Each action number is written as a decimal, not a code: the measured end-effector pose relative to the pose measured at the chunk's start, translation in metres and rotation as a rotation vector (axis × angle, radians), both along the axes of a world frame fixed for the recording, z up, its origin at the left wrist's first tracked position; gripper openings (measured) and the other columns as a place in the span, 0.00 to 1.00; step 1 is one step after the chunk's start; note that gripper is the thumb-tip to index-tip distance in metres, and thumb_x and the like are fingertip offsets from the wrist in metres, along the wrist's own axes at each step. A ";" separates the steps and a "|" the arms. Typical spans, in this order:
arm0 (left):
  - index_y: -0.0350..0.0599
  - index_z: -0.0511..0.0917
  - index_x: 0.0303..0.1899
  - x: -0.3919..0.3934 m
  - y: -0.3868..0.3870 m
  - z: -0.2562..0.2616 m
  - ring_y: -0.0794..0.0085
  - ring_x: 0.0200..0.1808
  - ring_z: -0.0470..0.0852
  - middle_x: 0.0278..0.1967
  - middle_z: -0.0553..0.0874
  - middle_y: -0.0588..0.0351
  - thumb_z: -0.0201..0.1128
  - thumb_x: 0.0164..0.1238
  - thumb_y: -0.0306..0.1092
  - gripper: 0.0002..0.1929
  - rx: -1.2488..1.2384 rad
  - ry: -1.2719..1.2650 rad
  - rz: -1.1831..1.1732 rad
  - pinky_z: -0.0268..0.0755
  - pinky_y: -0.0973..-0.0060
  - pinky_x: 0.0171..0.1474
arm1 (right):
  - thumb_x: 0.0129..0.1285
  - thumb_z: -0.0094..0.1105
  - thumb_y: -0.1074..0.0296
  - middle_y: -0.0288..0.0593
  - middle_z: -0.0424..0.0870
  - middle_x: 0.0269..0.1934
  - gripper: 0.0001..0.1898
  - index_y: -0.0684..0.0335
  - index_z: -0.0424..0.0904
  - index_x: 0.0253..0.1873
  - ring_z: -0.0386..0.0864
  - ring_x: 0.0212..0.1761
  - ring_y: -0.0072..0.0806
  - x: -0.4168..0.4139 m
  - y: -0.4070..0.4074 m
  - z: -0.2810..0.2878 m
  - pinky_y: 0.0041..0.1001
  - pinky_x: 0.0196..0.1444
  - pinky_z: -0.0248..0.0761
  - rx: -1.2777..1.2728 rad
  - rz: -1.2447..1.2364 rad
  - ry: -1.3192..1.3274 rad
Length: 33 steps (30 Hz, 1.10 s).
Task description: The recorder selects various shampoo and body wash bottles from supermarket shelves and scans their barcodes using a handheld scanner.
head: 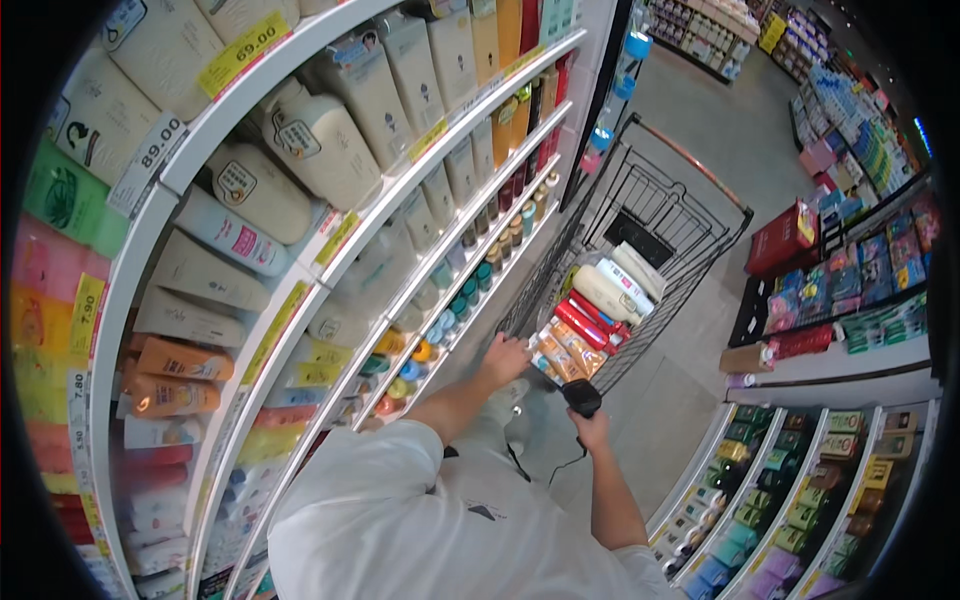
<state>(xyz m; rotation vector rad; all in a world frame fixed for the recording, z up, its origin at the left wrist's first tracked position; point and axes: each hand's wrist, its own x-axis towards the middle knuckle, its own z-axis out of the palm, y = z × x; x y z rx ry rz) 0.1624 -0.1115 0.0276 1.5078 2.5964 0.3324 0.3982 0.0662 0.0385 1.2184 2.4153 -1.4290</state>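
Observation:
A black wire shopping cart (675, 292) stands in front of me, partly filled with goods. My left hand (504, 361) rests at the cart's near left corner, close to orange packs (568, 351); its exact grip is hard to tell. My right hand (592, 427) is closed around the handle of a black handheld device (582, 397), which looks like a barcode scanner, at the cart's near edge. Red bottles (589, 322) lie beyond the orange packs. Farther in lie a cream-coloured bottle (606, 294), a white and blue bottle (626, 285) and a pale bottle (640, 270).
Curved-looking white shelves (300, 274) with bottles, tubes and price tags run along the left. More shelves (802, 495) hold packs at the lower right. A red box (782, 238) and hanging packs (847, 274) are on the right. A stocked display (697, 37) stands beyond the cart.

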 end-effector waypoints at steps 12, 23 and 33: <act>0.56 0.84 0.44 0.011 -0.081 0.008 0.63 0.58 0.79 0.48 0.83 0.60 0.69 0.61 0.49 0.14 -0.127 -0.204 -0.199 0.66 0.56 0.58 | 0.60 0.76 0.50 0.40 0.87 0.32 0.22 0.64 0.88 0.48 0.79 0.34 0.24 0.034 -0.069 0.010 0.33 0.43 0.76 -0.234 -0.140 -0.092; 0.47 0.80 0.56 -0.025 0.043 -0.038 0.57 0.64 0.74 0.56 0.79 0.52 0.68 0.65 0.39 0.19 0.053 -0.209 -0.262 0.69 0.53 0.63 | 0.62 0.73 0.46 0.44 0.91 0.37 0.25 0.62 0.88 0.52 0.85 0.40 0.26 0.050 -0.114 0.033 0.33 0.47 0.78 -0.321 -0.185 -0.347; 0.48 0.71 0.66 -0.061 0.141 -0.059 0.62 0.63 0.73 0.61 0.75 0.54 0.80 0.44 0.48 0.44 -0.209 0.083 -0.536 0.68 0.52 0.61 | 0.64 0.75 0.66 0.37 0.89 0.34 0.12 0.65 0.87 0.47 0.85 0.33 0.20 0.076 -0.161 0.111 0.25 0.37 0.77 -0.444 -0.633 -0.090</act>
